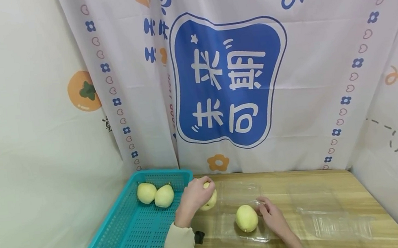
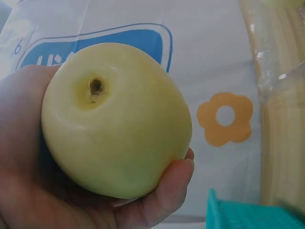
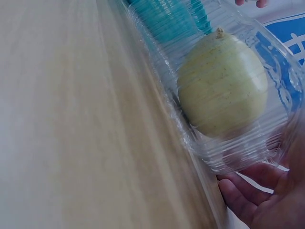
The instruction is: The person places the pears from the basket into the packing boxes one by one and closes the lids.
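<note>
A pale yellow-green pear (image 2: 116, 124) sits in my left hand (image 1: 197, 196), fingers curled round it, just right of the teal basket in the head view. In front of me lies an unfolded clear plastic clamshell box (image 1: 229, 229). One pear (image 1: 247, 218) stands in its near half; the right wrist view shows this pear (image 3: 223, 86) through the ribbed plastic wall. My right hand (image 1: 274, 217) grips the box at its right side, with its fingers (image 3: 238, 198) bent at the lower corner.
The teal plastic basket (image 1: 111, 224) at the left holds two more pears (image 1: 155, 195). Another clear plastic box (image 1: 332, 211) lies to the right on the wooden table (image 1: 375, 218). A small black object (image 1: 199, 237) is by the left sleeve. A printed cloth (image 1: 239, 156) hangs behind.
</note>
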Tool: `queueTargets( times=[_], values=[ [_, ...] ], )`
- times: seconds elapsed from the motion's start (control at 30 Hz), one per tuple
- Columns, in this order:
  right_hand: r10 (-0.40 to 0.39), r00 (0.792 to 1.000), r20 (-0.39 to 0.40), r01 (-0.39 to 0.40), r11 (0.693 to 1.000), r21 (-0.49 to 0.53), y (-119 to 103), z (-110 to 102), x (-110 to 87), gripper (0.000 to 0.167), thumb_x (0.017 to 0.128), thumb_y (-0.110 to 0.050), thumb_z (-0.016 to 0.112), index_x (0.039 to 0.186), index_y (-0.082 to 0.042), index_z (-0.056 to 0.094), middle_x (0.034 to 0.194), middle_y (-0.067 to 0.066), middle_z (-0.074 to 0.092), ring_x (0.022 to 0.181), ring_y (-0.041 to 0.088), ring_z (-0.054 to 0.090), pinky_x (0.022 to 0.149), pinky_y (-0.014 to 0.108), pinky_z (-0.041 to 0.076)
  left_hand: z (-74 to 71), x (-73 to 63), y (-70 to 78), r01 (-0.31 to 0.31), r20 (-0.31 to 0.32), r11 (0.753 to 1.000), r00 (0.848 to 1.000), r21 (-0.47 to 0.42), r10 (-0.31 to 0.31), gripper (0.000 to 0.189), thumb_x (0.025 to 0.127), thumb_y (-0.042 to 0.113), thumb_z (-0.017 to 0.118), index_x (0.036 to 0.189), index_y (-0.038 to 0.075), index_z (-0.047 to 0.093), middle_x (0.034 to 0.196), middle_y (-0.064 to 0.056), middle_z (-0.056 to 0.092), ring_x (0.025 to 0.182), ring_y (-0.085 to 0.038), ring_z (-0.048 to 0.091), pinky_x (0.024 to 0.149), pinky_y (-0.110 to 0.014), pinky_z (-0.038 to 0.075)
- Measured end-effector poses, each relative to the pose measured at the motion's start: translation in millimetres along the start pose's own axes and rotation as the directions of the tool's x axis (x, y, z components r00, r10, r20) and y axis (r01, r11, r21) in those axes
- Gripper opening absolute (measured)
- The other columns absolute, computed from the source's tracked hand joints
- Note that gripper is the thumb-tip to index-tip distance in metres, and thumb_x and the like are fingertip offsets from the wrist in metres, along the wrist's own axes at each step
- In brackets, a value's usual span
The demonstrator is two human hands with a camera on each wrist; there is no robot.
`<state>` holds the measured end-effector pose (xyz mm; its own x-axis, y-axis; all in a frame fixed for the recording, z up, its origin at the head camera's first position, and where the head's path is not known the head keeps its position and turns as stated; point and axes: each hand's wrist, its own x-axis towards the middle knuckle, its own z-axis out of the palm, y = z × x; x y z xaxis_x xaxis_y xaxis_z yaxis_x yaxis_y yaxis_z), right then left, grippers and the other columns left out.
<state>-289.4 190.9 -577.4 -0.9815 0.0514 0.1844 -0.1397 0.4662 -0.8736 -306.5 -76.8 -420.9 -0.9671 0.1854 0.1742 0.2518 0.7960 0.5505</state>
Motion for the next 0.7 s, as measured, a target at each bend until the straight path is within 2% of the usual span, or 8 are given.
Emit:
queueTargets(
  times=[0.23, 0.47, 0.7],
  values=[
    [0.016, 1.0, 0.001, -0.016, 1.0, 0.008, -2, 0, -0.5, 0.033, 0.102, -0.013, 0.047, 0.132, -0.001, 0.054, 0.1, 0.015, 0.073, 0.094, 0.027, 0.071, 0.089, 0.046, 0.054, 15.8, -1.1, 1.2, 0.001, 0.007, 1.0, 1.0, -0.021, -0.001, 0.033, 0.091, 0.033, 0.05, 0.11, 0.017, 0.072, 0.102, -0.006, 0.071, 0.071, -0.017, 0.052, 0.063, -0.03, 0.042],
    [0.009, 1.0, 0.004, -0.01, 1.0, 0.014, -3, -1, -0.4, 0.033, 0.102, -0.013, 0.047, 0.132, -0.001, 0.054, 0.102, 0.016, 0.073, 0.095, 0.029, 0.071, 0.09, 0.049, 0.053, 25.2, -0.8, 2.8, -0.032, -0.021, 0.999, 0.999, -0.011, 0.032, 0.033, 0.091, 0.032, 0.051, 0.11, 0.016, 0.072, 0.103, -0.006, 0.072, 0.078, -0.018, 0.057, 0.066, -0.035, 0.046],
    [0.011, 1.0, -0.013, -0.011, 1.0, 0.003, -1, 0, -0.9, 0.032, 0.102, -0.014, 0.048, 0.131, -0.001, 0.055, 0.1, 0.014, 0.074, 0.095, 0.028, 0.071, 0.09, 0.046, 0.054, 41.6, 0.0, -1.1, -0.046, 0.0, 0.998, 0.999, -0.043, 0.047, 0.029, 0.092, 0.033, 0.05, 0.108, 0.023, 0.073, 0.106, -0.002, 0.072, 0.08, -0.016, 0.059, 0.067, -0.033, 0.047]
  ],
)
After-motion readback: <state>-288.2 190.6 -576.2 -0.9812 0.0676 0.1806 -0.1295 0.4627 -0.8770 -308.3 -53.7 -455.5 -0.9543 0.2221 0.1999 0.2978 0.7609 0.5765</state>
